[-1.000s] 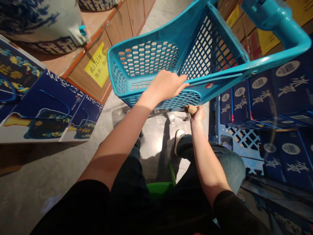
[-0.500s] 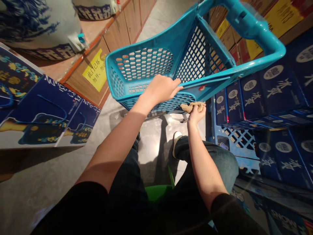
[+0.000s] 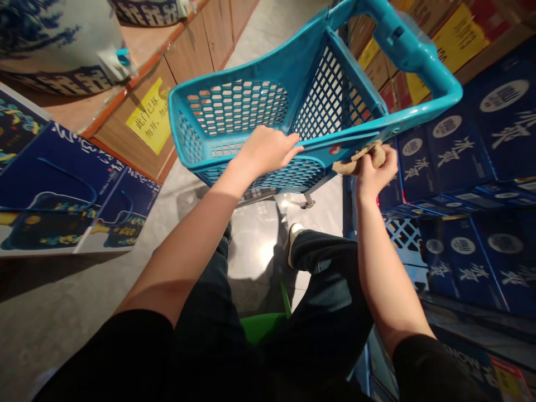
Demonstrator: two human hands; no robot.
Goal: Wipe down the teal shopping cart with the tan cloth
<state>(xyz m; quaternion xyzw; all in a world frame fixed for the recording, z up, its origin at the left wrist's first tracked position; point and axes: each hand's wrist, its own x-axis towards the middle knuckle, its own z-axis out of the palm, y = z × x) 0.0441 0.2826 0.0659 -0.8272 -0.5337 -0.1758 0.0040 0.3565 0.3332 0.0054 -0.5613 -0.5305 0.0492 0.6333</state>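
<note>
A blue plastic shopping cart (image 3: pixel 259 71) stands before me, its lattice basket seen from above and its handle toward the upper right. Over the near rim, my left hand (image 3: pixel 268 149) is closed on the cart's edge, fingers on the inner side. My right hand (image 3: pixel 377 170) pinches a crumpled tan cloth (image 3: pixel 349 166) against the outer side panel, below the handle end. A small red and white sticker (image 3: pixel 335 149) shows on that panel, left of the cloth.
Blue beer cartons (image 3: pixel 473 151) are stacked close on my right. Left are blue gift boxes (image 3: pixel 54 184) and a wooden cabinet (image 3: pixel 188 50) bearing large blue-and-white jars (image 3: pixel 62 44). Something green (image 3: pixel 263 328), perhaps a stool, lies between my legs.
My right hand has slid the cloth right and upward along the cart's side toward the handle. My left hand keeps its hold on the rim. The view has shifted slightly.
</note>
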